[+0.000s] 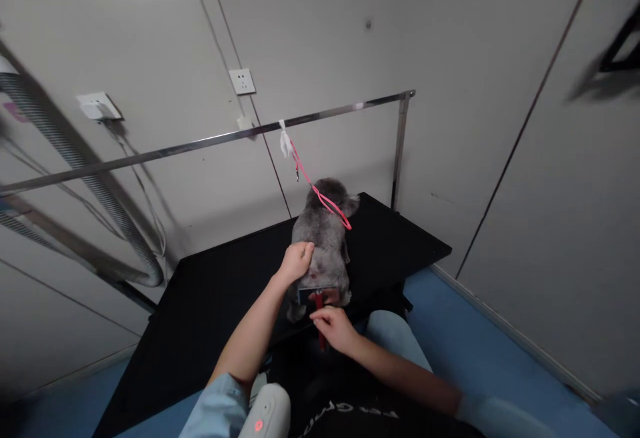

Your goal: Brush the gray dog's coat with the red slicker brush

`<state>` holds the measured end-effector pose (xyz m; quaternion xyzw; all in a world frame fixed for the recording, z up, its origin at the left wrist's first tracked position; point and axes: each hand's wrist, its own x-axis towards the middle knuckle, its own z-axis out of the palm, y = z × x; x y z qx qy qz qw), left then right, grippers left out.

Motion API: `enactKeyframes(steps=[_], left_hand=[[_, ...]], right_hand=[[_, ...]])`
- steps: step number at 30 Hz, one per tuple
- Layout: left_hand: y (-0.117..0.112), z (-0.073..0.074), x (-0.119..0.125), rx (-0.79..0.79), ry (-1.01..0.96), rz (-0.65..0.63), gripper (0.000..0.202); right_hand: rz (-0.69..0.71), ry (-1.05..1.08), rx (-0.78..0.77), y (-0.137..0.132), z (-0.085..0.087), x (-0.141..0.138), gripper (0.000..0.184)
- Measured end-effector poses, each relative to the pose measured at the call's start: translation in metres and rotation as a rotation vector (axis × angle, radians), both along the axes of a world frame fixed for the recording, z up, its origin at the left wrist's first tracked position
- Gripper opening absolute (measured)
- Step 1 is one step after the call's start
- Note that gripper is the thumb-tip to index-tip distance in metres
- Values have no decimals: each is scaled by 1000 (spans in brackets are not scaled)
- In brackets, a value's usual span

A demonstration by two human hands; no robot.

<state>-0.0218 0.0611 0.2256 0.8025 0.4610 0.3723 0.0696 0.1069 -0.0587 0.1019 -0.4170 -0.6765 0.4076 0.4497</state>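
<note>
A grey, short-coated dog (pixel 323 235) is on the black grooming table (pixel 225 291) with its back to me and its head turned right. My left hand (pixel 297 261) is closed at the dog's rump, seemingly around its tail, which the fingers hide. In my right hand (pixel 336 327) is the red handle of a slicker brush (pixel 320 299). The flat head of the brush lies across the dog's hindquarters, its bristle side turned away from me. A pink grooming loop (pixel 325 201) runs along the dog's neck and back.
A metal rail (pixel 210 140) spans the far side of the table, and the loop hangs from it by a white tie (pixel 285 139). A grey ribbed hose (pixel 95 178) runs down at left. Wall sockets (pixel 243 81) are behind. A white device (pixel 269 411) is near my lap.
</note>
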Motion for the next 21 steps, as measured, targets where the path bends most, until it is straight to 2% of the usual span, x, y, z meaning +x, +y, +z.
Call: enactKeyframes(steps=[3,7,8,12,16,18,21], left_hand=[[-2,-2,-4,-6,4,-50,44],[-5,-4,-10,-21,28,-138,43],[-6,-4,-11,-20,41,-144,43],[-6,-8,-15,-17,40,-124,43],[-7,-12,-20,-1,35,-163,42],[-8,-16,-22,27,37,-158,40],[-9,-21,-25,56,5,-141,39]], right_hand=[[95,38,-157,1,-7,1,21],[33,9,31,0,-6,14,21],[31,-11,32,0,-5,19,20],[179,-19,-147,-3,3,30,21],[126,49,-11,6,23,39,20],[137,45,-73,9,25,42,18],[233,42,-226,4,23,43,19]])
